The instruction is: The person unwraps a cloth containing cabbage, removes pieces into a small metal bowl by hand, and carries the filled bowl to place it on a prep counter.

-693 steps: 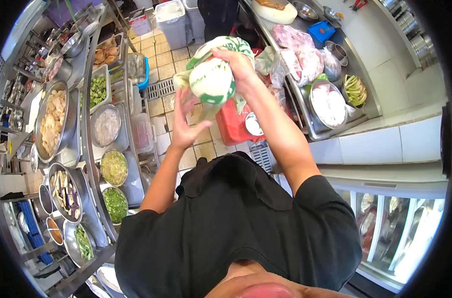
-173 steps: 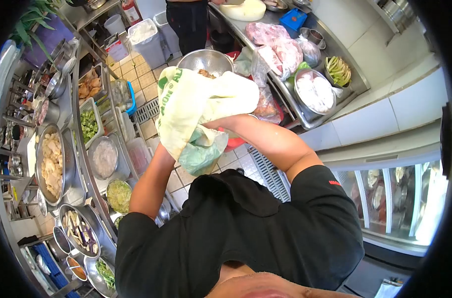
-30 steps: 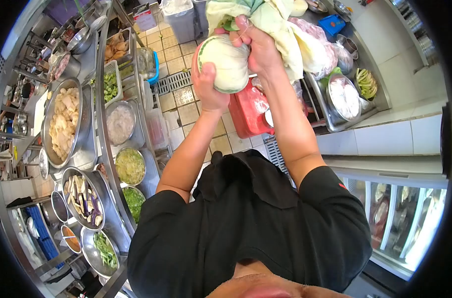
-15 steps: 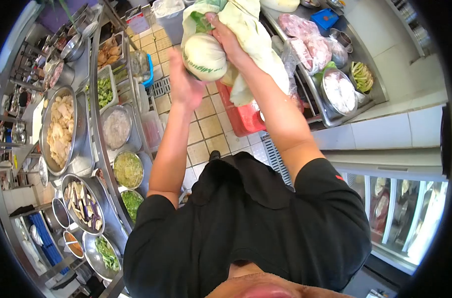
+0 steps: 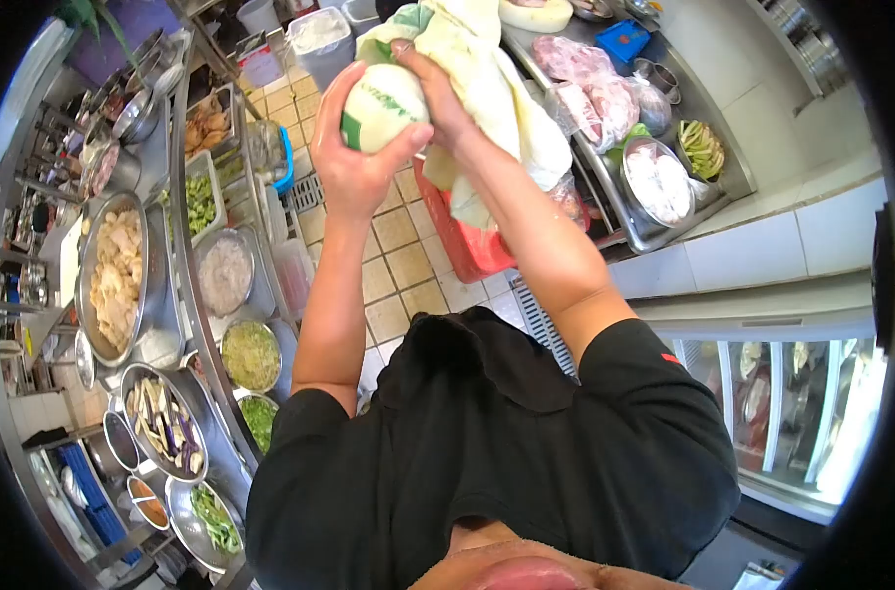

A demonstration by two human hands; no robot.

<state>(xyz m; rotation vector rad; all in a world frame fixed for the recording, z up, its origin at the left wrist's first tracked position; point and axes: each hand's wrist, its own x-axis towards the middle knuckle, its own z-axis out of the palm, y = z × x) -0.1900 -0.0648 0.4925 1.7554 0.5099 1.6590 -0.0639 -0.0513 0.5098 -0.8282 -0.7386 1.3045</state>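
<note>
A pale yellow-white sack (image 5: pixel 383 103) with green printing bulges into a tight round ball in front of me. What fills it is hidden. My left hand (image 5: pixel 351 175) is wrapped around the near left side of the ball, thumb and fingers apart across it. My right hand (image 5: pixel 439 98) grips the gathered sack at the ball's right side. From there the loose part of the cloth (image 5: pixel 531 147) hangs along my right forearm, over a red container (image 5: pixel 475 254) on the floor.
On my left, shelves hold a large bowl of pale chunks (image 5: pixel 118 275), a bowl of cut eggplant (image 5: pixel 164 418) and several vegetable containers. At the right, a metal counter (image 5: pixel 654 236) carries bagged meat (image 5: pixel 605 98) and bowls. Below it stands a glass-fronted fridge (image 5: pixel 781 413).
The ball has turned, and its green print has shifted upward. My left hand, earlier open beside it, has closed around its near side. The right hand has moved slightly left.
</note>
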